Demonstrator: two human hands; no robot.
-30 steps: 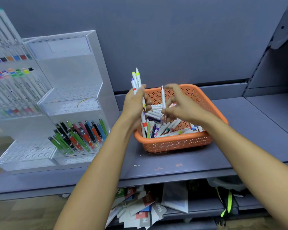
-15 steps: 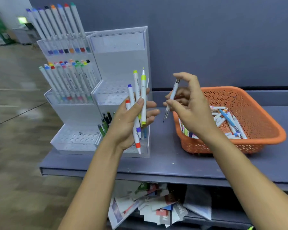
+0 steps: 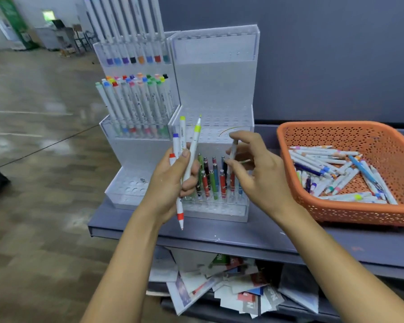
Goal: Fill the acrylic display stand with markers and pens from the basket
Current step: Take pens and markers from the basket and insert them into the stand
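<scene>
The clear acrylic display stand point(image 3: 216, 73) rises in tiers on the grey shelf. Its left half holds rows of white markers point(image 3: 135, 101); the low front tier on the right holds several metallic pens point(image 3: 214, 180). My left hand point(image 3: 170, 185) grips a bunch of white pens point(image 3: 191, 150) with yellow, blue and red ends, upright in front of the stand. My right hand point(image 3: 254, 169) pinches a single slim white pen point(image 3: 231, 155) just above the metallic pens. The orange basket point(image 3: 336, 134) to the right holds several loose pens point(image 3: 336, 173).
The grey shelf point(image 3: 266, 234) ends at a front edge near my forearms. Below it lies a heap of paper leaflets point(image 3: 231, 290). A dark blue wall point(image 3: 324, 54) backs the shelf. Open floor point(image 3: 33, 159) stretches to the left.
Both hands have left the basket and swung left in front of the stand. My right hand lifted one pen out and now holds it over the front tier.
</scene>
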